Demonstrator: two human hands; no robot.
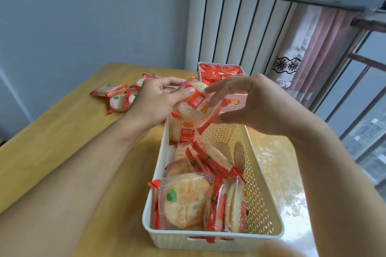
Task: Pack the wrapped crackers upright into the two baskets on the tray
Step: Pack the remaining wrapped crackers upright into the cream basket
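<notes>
Crackers in one wrapped pack (196, 106) hang over the white basket's (265, 194) far end, pinched by the left hand (154, 102) and right hand (250, 102). Beyond sits a full pink basket (234, 105). Loose packs (119, 96) lie on the wooden table (62, 142), near a grey wall (83, 16), curtain (313, 52) and window (359, 100).

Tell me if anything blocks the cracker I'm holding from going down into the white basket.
Nothing visible does. The cracker, held by the left hand and right hand, hangs over the white basket. Packs fill the basket's left side, but its right side below looks bare.
</notes>
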